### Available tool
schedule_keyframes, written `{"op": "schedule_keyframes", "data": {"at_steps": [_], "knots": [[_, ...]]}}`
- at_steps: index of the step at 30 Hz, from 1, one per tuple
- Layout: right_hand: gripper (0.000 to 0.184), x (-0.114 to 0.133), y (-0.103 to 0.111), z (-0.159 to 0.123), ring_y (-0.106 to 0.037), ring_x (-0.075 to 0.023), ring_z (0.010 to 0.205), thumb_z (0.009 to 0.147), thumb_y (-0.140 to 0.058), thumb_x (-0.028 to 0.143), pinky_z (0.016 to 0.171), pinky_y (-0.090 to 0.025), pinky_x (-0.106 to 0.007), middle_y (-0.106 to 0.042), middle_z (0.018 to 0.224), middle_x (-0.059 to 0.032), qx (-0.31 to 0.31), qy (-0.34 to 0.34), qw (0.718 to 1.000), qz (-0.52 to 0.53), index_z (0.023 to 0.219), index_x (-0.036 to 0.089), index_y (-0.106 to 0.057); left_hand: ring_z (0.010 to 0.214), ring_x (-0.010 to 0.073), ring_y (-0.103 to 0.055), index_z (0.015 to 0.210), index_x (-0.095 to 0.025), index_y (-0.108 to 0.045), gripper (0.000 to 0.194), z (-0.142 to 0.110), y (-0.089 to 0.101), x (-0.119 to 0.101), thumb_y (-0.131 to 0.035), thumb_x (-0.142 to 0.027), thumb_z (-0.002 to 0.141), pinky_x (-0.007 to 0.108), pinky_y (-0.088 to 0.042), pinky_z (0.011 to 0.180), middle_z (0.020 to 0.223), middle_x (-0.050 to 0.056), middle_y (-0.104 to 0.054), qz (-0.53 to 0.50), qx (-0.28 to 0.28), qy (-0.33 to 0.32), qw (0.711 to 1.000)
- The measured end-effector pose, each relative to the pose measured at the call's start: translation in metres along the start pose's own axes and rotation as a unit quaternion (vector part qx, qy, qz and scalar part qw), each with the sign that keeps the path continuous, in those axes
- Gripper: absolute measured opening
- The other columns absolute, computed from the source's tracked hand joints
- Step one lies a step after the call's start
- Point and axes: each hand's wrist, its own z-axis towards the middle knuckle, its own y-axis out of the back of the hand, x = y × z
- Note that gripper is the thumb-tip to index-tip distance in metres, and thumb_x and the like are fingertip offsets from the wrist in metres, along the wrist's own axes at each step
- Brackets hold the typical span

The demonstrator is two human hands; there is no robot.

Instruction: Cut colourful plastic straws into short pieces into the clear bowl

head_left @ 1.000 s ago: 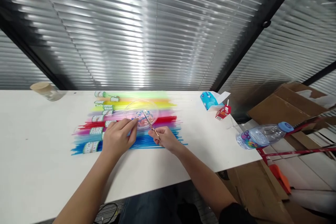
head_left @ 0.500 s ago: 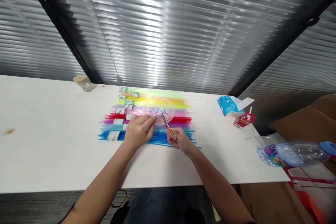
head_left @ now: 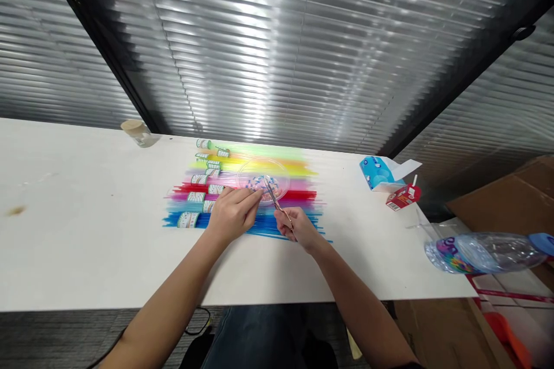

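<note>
Long thin plastic straws [head_left: 277,226] lie in colour-sorted bundles across the white table, from blue in front to pale green at the back. On top of them rests a round clear bowl [head_left: 283,184] holding many small cut pieces [head_left: 258,183], blue and pink among them. My right hand [head_left: 296,223] is closed round the handles of scissors [head_left: 272,193], whose blades point up and left over the bowl. My left hand [head_left: 234,212] is palm down over the bundles, its fingertips pinched together at the bowl's near rim beside the blades. Whatever sits in that pinch is too small to make out.
A lidded cup [head_left: 137,132] stands at the back left. To the right are a blue tissue box [head_left: 376,174], a red carton [head_left: 403,197] and a clear plastic bottle [head_left: 485,252] lying at the table's edge. Cardboard boxes [head_left: 506,196] are beyond. Blinds [head_left: 259,57] rise behind the table.
The view has shifted slightly. Both hands keep nearly the same place by the bowl. A small bluish bit seen earlier at the left fingertips no longer shows clearly.
</note>
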Motion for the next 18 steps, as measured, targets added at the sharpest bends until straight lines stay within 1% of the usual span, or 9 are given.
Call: {"op": "schedule_keyframes", "data": {"at_steps": [6,11,15,18], "knots": [[0.054,0.0001,-0.0008,0.0000,-0.030,-0.0050,0.043,0.072,-0.071,0.063,0.042,-0.017,-0.024,-0.044,0.050,0.0044,-0.007,0.017,1.000,-0.003,0.054,0.018,-0.046,0.065,0.0138,-0.064,0.104,-0.015,-0.067,0.018,-0.0014,-0.0007,0.0009,-0.055,-0.012,0.090,0.030,-0.039,0.061,0.074,0.002,-0.070,-0.004,-0.014,0.009,1.000],[0.049,0.0062,-0.0039,-0.0042,-0.028,-0.0043,0.040,0.073,-0.068,0.060,0.042,-0.017,-0.024,-0.045,0.052,0.0046,0.007,0.003,1.000,0.004,0.057,0.018,-0.046,0.065,0.0135,-0.065,0.105,-0.015,-0.066,0.019,-0.0022,-0.0025,0.0014,-0.059,-0.011,0.088,0.029,-0.040,0.060,0.076,0.002,-0.072,-0.009,-0.036,0.014,0.999],[0.047,0.0057,-0.0044,-0.0042,-0.029,-0.0045,0.042,0.070,-0.072,0.054,0.043,-0.018,-0.024,-0.046,0.052,0.0046,0.012,0.003,1.000,-0.008,0.057,0.018,-0.047,0.066,0.0132,-0.066,0.104,-0.017,-0.066,0.017,-0.0029,-0.0042,0.0012,-0.059,-0.013,0.089,0.029,-0.040,0.060,0.077,0.001,-0.072,-0.008,-0.034,0.012,0.999],[0.049,0.0038,-0.0037,-0.0030,-0.030,-0.0049,0.042,0.072,-0.070,0.058,0.043,-0.019,-0.024,-0.045,0.051,0.0047,0.008,0.004,1.000,-0.014,0.056,0.018,-0.047,0.065,0.0129,-0.065,0.104,-0.017,-0.066,0.017,-0.0032,-0.0051,0.0008,-0.058,-0.014,0.089,0.029,-0.039,0.059,0.076,0.001,-0.071,-0.013,-0.026,0.005,1.000]]}}
